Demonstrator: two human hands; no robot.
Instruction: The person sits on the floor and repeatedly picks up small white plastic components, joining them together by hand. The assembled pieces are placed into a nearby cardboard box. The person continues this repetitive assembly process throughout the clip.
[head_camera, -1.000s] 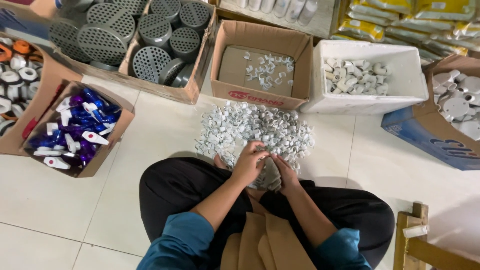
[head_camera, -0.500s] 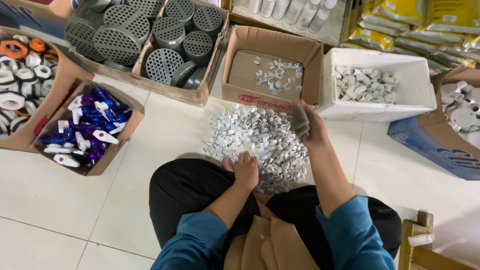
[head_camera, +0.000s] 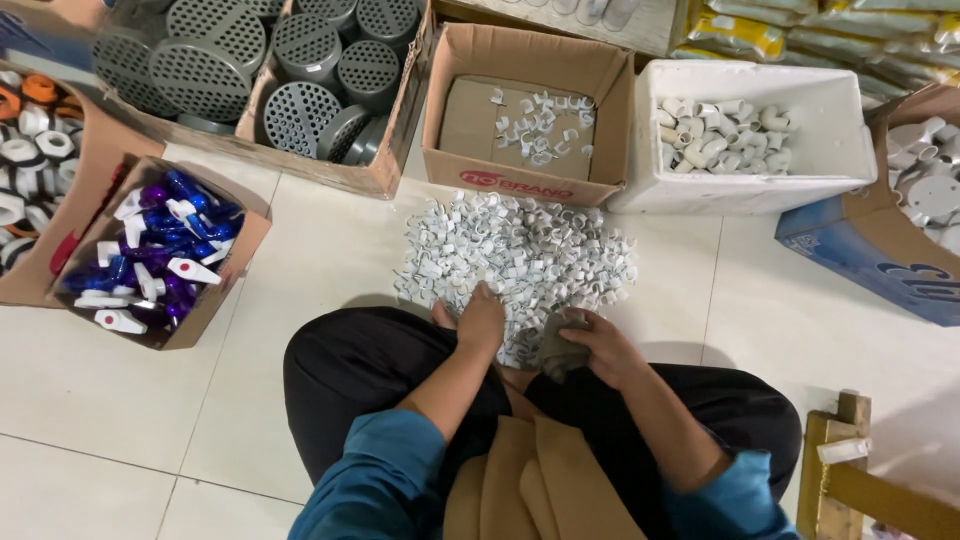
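Hiding its own fingertips, the left hand curls into the near edge of the heap of small white plastic clips on the tiled floor. The right hand grips a grey crumpled cloth, fingers closed around it.

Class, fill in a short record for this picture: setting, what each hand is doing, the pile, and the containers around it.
Setting: a person sits on a tiled floor, seen from above.
Left hand: rests on the near edge of the pile, fingers down among the clips.
Right hand: holds a grey cloth at the pile's edge.
Pile: small white plastic clips, heaped on the floor.
Cardboard box: a few white clips inside.
White tub: white pipe fittings.
Left box: blue and white valve handles.
Far box: grey perforated strainers.
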